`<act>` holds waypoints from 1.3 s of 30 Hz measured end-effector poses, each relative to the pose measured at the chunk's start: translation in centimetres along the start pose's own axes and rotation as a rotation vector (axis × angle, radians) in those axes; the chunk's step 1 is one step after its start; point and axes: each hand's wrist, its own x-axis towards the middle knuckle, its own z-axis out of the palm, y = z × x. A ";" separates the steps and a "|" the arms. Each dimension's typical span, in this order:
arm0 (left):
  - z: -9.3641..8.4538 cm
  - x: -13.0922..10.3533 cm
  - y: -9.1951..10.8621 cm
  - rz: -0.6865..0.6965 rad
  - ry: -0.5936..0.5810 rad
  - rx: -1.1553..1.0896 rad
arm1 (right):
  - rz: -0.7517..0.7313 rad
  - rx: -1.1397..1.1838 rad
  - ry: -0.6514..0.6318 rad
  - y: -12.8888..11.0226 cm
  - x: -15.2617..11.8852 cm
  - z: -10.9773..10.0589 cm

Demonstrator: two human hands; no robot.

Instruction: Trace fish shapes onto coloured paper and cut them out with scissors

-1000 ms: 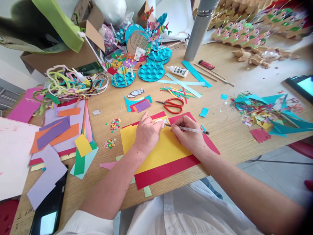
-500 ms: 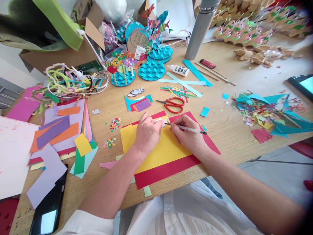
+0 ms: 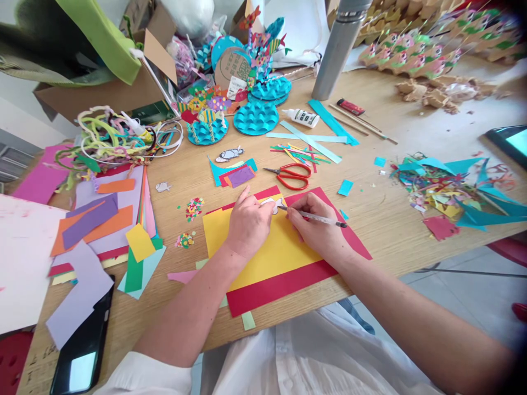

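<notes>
A yellow paper sheet (image 3: 263, 263) lies over red paper (image 3: 284, 286) at the table's front. On its upper edge sits a small white fish cutout (image 3: 269, 204). My left hand (image 3: 249, 225) rests on the yellow sheet, its fingers closed together and pressing the cutout down from the left. In my right hand (image 3: 317, 222) is a clear-barrelled pen (image 3: 319, 217), gripped near its tip, which touches the cutout's tail side. Just beyond the sheets are red-handled scissors (image 3: 292, 176), lying open, and stacked paper scraps (image 3: 236, 175) with a patterned fish cutout (image 3: 229, 154) behind them.
Left are coloured paper pieces (image 3: 94, 219) and a phone (image 3: 84, 351). Blue egg-tray crafts (image 3: 255, 118), a glue bottle (image 3: 302, 118) and a grey flask (image 3: 337, 55) stand or lie farther back. Scraps (image 3: 444, 186) heap at right, near a tablet (image 3: 510, 144).
The pen's rear end has dipped slightly to the left. Both hands and the papers otherwise stay in place.
</notes>
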 end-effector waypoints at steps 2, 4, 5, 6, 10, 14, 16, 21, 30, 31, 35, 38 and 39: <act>0.0 0.0 0.0 -0.002 -0.003 -0.001 | -0.001 0.005 -0.003 -0.1 0.0 0.0; 0.0 0.0 0.0 -0.005 -0.006 -0.002 | -0.009 -0.001 0.002 -0.1 0.0 0.0; 0.0 0.0 0.0 -0.006 -0.007 -0.002 | -0.014 -0.006 0.006 -0.1 0.0 0.0; 0.0 0.0 0.0 -0.005 -0.007 -0.002 | -0.018 -0.012 0.009 -0.1 0.0 0.0; -0.1 0.0 0.0 -0.004 -0.003 0.001 | -0.037 -0.046 0.020 -0.1 0.0 0.0; -0.1 0.0 0.0 -0.006 -0.010 -0.002 | -0.041 -0.049 0.030 -0.1 -0.1 0.0; -0.1 0.0 0.1 -0.011 -0.016 -0.004 | -0.036 -0.051 0.034 -0.1 -0.1 0.0; -0.1 0.0 0.0 -0.011 -0.015 0.003 | -0.044 -0.056 0.035 -0.2 -0.1 0.0; -0.1 0.1 0.1 -0.015 -0.038 0.009 | -0.072 -0.079 0.018 -0.2 -0.2 -0.1; -0.1 0.1 0.1 -0.015 -0.040 0.008 | -0.073 -0.080 0.014 -0.2 -0.2 -0.1; 0.0 0.0 0.0 -0.010 -0.038 -0.006 | -0.075 -0.067 0.017 -0.5 -0.2 -0.3; 0.2 -0.1 -0.1 0.008 -0.028 -0.024 | -0.077 -0.076 0.095 -0.9 -0.3 -0.4; 0.3 -0.1 -0.1 0.016 -0.026 -0.027 | -0.078 -0.085 0.118 -0.9 -0.3 -0.5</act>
